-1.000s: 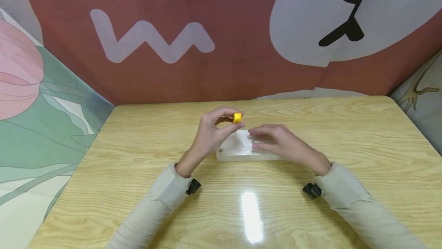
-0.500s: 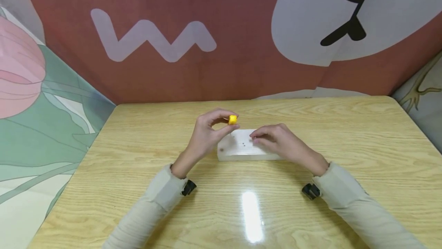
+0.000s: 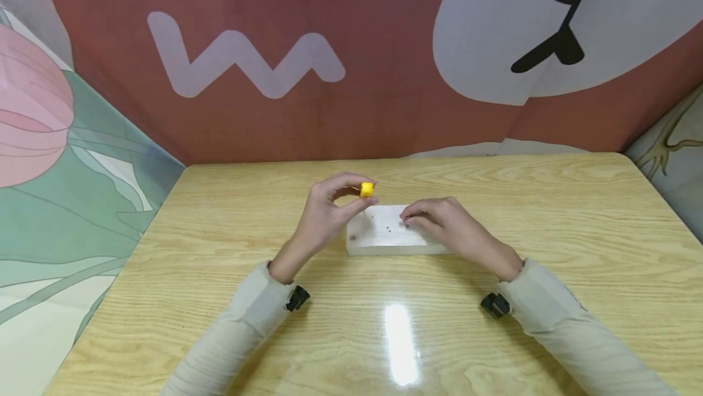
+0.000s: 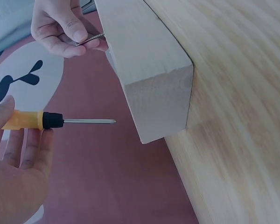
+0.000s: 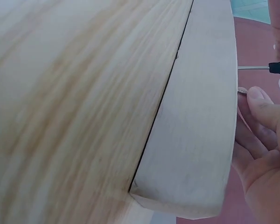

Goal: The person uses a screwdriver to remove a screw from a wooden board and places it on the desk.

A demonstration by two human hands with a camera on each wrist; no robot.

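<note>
My left hand [image 3: 328, 208] holds a screwdriver [image 4: 30, 120] by its yellow handle, between thumb and fingers. Its black collar and bare metal shaft show in the left wrist view, with the tip apart from the block. A pale wooden block [image 3: 373, 238] lies flat on the table, its top marked by several small dark holes or spots. Over the right part of that top, my right hand [image 3: 447, 224] pinches a thin metal screw [image 4: 90, 39] between thumb and fingertips. One end of the screw meets the block's top face; whether it sits in a hole is hidden.
The wood-grain table [image 3: 247, 237] stretches around the block on all sides. A printed cloth [image 3: 384, 127] hangs behind the table's back edge, with more printed fabric at the left and right. Small black devices [image 3: 297, 298] sit at both wrists.
My left hand has moved slightly left with the screwdriver. The right hand's fingers, spread apart over the block a second ago, have closed into a pinch on the screw.
</note>
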